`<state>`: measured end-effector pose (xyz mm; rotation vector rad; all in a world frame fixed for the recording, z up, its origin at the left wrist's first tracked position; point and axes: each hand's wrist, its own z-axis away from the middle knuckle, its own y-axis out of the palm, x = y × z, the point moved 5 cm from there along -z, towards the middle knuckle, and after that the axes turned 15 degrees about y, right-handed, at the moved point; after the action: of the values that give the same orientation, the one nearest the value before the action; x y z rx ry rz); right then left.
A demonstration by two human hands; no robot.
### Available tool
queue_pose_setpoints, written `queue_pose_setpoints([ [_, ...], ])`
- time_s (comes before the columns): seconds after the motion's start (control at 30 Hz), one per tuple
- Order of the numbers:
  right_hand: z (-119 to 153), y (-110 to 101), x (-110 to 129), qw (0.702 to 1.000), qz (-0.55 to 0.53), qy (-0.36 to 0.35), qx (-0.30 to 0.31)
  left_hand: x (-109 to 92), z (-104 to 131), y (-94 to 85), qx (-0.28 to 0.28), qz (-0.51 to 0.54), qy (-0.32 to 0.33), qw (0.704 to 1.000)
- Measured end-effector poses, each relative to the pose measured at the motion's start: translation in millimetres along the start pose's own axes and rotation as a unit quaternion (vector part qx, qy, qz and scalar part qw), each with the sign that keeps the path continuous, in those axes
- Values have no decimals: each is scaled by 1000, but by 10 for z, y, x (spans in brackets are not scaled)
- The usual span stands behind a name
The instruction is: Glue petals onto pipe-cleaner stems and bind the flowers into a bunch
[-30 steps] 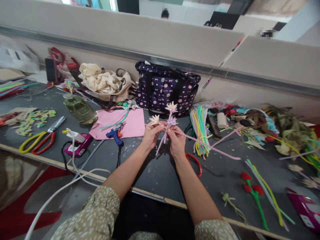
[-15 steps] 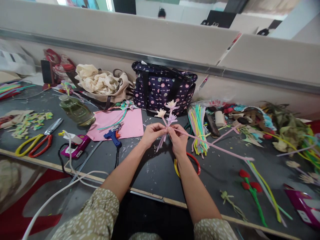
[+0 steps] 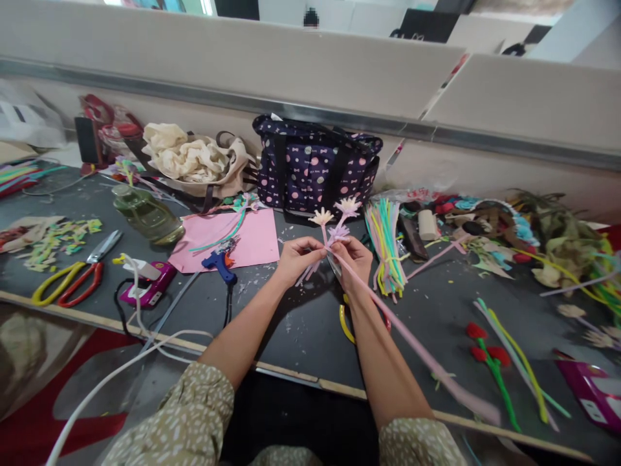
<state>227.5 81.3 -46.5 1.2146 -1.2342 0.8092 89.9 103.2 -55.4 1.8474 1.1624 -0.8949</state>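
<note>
Both hands meet over the middle of the dark table around a small bunch of pipe-cleaner flowers [image 3: 338,232], cream and pale purple, with short stems poking out below. My left hand [image 3: 298,260] pinches the stems from the left. My right hand [image 3: 354,262] closes on the bunch's right side, where a long pink pipe cleaner [image 3: 392,310] leaves the fingers and runs down past the forearm toward the table's front edge. Scissors with yellow and red handles [image 3: 347,323] lie under my right wrist, partly hidden by it.
A dark patterned bag [image 3: 315,168] stands behind the hands. Left are a blue glue gun [image 3: 220,264] on pink paper [image 3: 262,236], a bottle [image 3: 145,213] and other scissors [image 3: 82,278]. Right are bundled pipe cleaners [image 3: 387,249], a red-flowered green stem [image 3: 495,378] and a magenta power strip [image 3: 589,395].
The long pink pipe cleaner has swung down from pointing right to slanting toward the table's front edge. My right hand has turned slightly, and the flower heads have shifted a little right.
</note>
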Motion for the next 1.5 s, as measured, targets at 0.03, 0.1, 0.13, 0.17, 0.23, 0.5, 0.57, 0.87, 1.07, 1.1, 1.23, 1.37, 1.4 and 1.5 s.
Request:
queue_pose_setpoints([
  [0.03,11,2,19,1000,1,-1,-1,-1,1,6,3,-2,3,1000],
  [0.1,31,6,48,1000,8,-3,-3,2,3,13,2,1,3,1000],
  [0.13,38,7,57,1000,11,-5,-4,6,4,16,0,3,-1,1000],
  [0.17,43,9,60,1000,12,-6,-3,12,6,18,-2,7,-6,1000],
  [0.23,44,10,52,1000,7,-8,0,24,9,22,-6,14,-18,1000],
  [0.5,20,13,36,1000,3,10,11,47,11,28,11,24,-50,998],
  [0.57,24,11,45,1000,9,7,12,68,19,32,15,25,-70,997],
  [0.87,48,49,5,999,-24,11,20,54,33,41,-14,54,-85,995],
  [1.07,96,90,1,999,-51,-5,-1,68,61,60,-43,89,-96,990],
  [1.1,102,92,-6,999,-53,-6,-5,68,69,68,-49,98,-102,989],
  [1.23,124,94,-26,998,-48,-14,-25,56,95,110,-70,136,-122,981],
  [1.37,140,104,-37,998,-37,-16,-45,51,114,147,-78,162,-133,975],
  [1.4,141,108,-40,998,-38,-16,-45,53,116,152,-78,165,-134,974],
  [1.5,132,114,-61,998,-44,-9,-43,63,114,141,-80,160,-126,976],
])
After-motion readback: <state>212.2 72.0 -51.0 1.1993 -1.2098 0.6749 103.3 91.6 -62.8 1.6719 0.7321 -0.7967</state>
